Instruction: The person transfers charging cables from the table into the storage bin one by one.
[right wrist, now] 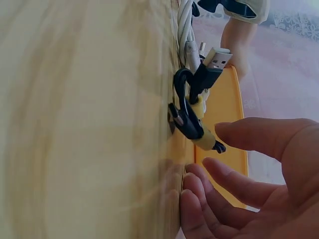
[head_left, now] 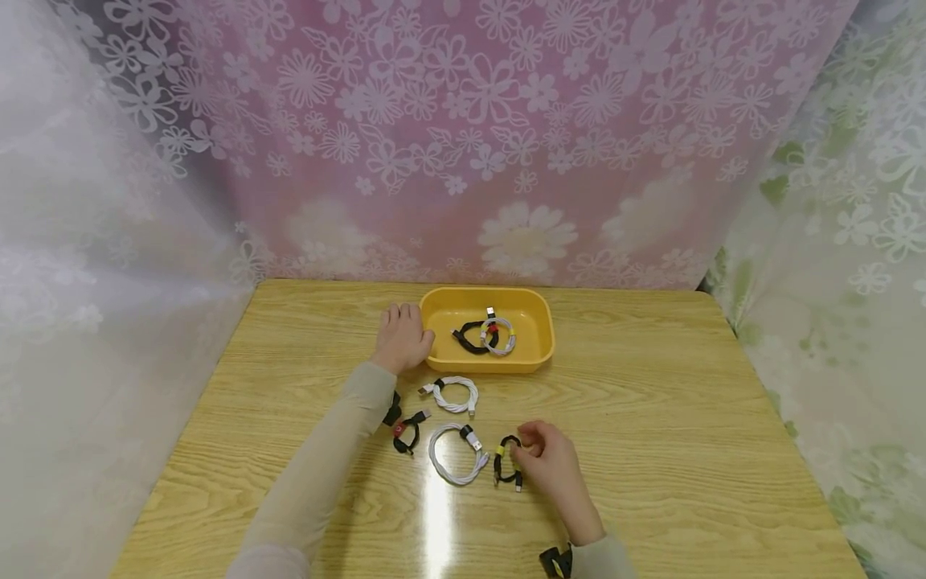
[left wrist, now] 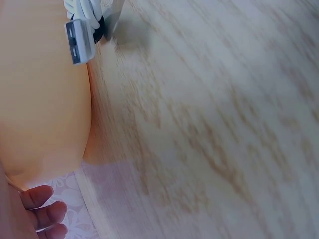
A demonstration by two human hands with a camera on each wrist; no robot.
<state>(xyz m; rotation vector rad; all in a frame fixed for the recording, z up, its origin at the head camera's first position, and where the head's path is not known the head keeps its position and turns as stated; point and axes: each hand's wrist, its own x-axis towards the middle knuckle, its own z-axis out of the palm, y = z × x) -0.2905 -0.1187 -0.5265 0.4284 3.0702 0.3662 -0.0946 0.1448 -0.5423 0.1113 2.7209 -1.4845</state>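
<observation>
My left hand (head_left: 401, 334) rests at the left end of a yellow plastic tray (head_left: 553, 334), thumb by the rim. The left wrist view shows its fingers (left wrist: 50, 213) hanging loosely beside the tray wall (left wrist: 45, 114). My right hand (head_left: 553, 458) reaches beside a small coiled black USB cable (head_left: 498, 466) with a yellow tie. In the right wrist view, thumb and forefinger stand apart on either side of the tie's end (right wrist: 204, 139). Left of that cable lies a larger white coil (head_left: 432, 462) with a black tie.
Another white cable coil (head_left: 473, 394) lies just before the tray. A small black cable (head_left: 415, 438) with a red tie sits near the left forearm. Inside the tray are a black coil (head_left: 466, 346) and a white coil (head_left: 512, 342). A floral curtain (head_left: 463, 161) hangs behind the table.
</observation>
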